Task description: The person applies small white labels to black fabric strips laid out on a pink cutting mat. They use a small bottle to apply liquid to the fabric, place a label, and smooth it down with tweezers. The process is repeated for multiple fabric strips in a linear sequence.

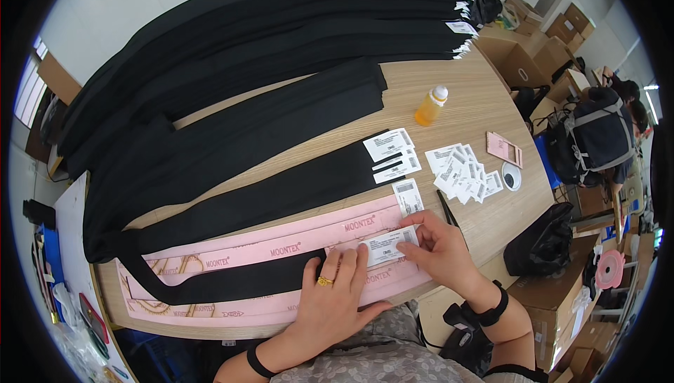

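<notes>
My left hand (333, 294) lies spread over the end of a narrow black fabric strip (247, 280), its fingertips touching the left end of a white printed label (387, 246). My right hand (439, 251) pinches that label's right end between thumb and fingers. The strip rests on pink printed sheets (237, 261), which are layered along the table's front edge. Just beyond my right fingers, another white label (408, 197) sits at the sheets' right end. Behind them stretches a wider black strip (274, 196) with several labels (388, 143) across its end.
Long black fabric lengths (295, 14) cover the back of the wooden table (408, 75). Loose labels (463, 172), black tweezers (447, 208), a bottle of orange liquid (432, 105), a pink card frame (504, 149) and a round dish (511, 176) lie right. Another person (590, 130) sits beyond, near cartons (553, 293).
</notes>
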### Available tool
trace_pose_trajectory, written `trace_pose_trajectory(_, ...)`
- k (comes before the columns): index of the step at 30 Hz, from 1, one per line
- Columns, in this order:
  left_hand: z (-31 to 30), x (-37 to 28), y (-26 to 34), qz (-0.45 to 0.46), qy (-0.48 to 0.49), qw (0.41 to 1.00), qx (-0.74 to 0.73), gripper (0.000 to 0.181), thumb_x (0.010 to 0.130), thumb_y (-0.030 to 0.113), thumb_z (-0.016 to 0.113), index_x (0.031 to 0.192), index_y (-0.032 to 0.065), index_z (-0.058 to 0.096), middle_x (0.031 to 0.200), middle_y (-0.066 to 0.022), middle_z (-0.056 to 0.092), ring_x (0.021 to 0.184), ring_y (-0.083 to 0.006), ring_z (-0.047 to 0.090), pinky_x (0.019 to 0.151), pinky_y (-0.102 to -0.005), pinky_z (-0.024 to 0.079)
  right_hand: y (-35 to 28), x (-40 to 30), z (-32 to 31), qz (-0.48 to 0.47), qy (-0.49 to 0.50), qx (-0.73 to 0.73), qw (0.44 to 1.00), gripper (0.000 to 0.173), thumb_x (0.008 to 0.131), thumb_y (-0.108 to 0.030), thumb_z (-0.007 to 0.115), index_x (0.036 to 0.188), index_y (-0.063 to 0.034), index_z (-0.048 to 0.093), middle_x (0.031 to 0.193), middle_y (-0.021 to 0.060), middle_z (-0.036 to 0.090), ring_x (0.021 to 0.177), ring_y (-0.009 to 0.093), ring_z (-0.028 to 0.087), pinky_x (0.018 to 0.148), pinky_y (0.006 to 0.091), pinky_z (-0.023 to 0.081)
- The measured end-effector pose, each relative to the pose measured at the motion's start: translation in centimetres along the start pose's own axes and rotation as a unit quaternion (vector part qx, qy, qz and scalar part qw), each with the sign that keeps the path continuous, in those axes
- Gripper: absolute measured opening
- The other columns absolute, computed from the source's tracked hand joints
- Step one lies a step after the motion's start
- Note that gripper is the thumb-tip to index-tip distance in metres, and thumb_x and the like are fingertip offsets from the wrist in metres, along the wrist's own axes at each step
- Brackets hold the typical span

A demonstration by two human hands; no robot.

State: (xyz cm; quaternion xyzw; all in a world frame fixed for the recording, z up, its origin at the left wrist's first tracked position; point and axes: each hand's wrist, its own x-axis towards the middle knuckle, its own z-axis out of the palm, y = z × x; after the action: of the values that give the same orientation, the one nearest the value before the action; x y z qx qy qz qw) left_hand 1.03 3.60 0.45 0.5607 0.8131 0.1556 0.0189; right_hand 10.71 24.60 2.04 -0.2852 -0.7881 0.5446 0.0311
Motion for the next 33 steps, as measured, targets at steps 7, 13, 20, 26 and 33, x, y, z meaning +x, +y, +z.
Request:
trace_pose_trajectory(7, 0.2, -0.2, -0.1, 0.001, 0.012, 1.0, -0.004, 0.098, 0.077, 0.067, 0.078, 0.141, -0.0057, 0.057, 0.13, -0.0178, 0.054, 0.126, -0.0354, 0.049, 0.104, -0.0542, 0.039, 0.5, -1.2, -5.5, -0.232, 0.122, -0.348, 0.9, 0.035, 0.086, -0.005, 0.075, 0.12, -0.0089, 0.068, 0.076, 0.0056, 0.061, 0.067, 0.022, 0.064, 0.057, 0.0345, 0.051)
trace_pose_trajectory(13, 0.1, -0.1, 0.0, -0.006, 0.02, 1.0, -0.013, 0.099, 0.076, 0.066, 0.08, 0.141, -0.0063, 0.057, 0.129, -0.0172, 0.053, 0.125, -0.0356, 0.049, 0.104, -0.0538, 0.039, 2.1, -0.8, -9.0, -0.317, 0.028, -0.588, 0.743, 0.038, 0.081, -0.01, 0.066, 0.119, -0.0109, 0.066, 0.098, 0.0037, 0.06, 0.087, 0.021, 0.064, 0.064, 0.0324, 0.056)
trace_pose_trajectory(20, 0.2, -0.1, 0.0, -0.003, 0.034, 0.999, -0.021, 0.097, 0.075, 0.063, 0.081, 0.142, -0.0028, 0.058, 0.13, -0.0168, 0.053, 0.125, -0.0369, 0.049, 0.104, -0.0539, 0.039, 3.4, 0.0, -9.7, -0.46, -0.007, -0.585, 0.668, 0.034, 0.082, -0.015, 0.066, 0.116, -0.0115, 0.065, 0.094, 0.0029, 0.059, 0.083, 0.017, 0.063, 0.062, 0.0299, 0.054)
trace_pose_trajectory(26, 0.2, -0.4, -0.2, -0.01, 0.026, 0.999, -0.028, 0.095, 0.076, 0.062, 0.081, 0.142, -0.0019, 0.058, 0.131, -0.0169, 0.053, 0.125, -0.0373, 0.049, 0.103, -0.0538, 0.038, 4.4, -0.6, -9.6, -0.511, 0.089, -0.348, 0.781, 0.024, 0.084, -0.005, 0.071, 0.107, -0.0067, 0.065, 0.087, 0.0044, 0.063, 0.065, 0.015, 0.06, 0.057, 0.0276, 0.05)
trace_pose_trajectory(33, 0.3, -0.2, -0.1, -0.014, 0.023, 0.999, -0.032, 0.094, 0.076, 0.061, 0.082, 0.141, -0.0025, 0.057, 0.131, -0.0165, 0.053, 0.125, -0.0364, 0.049, 0.103, -0.0531, 0.038, 1.1, -1.8, -0.8, -0.145, 0.047, 0.137, 0.979, 0.011, 0.094, 0.001, 0.069, 0.104, 0.0007, 0.066, 0.083, 0.0011, 0.066, 0.068, 0.004, 0.056, 0.059, 0.021, 0.045)
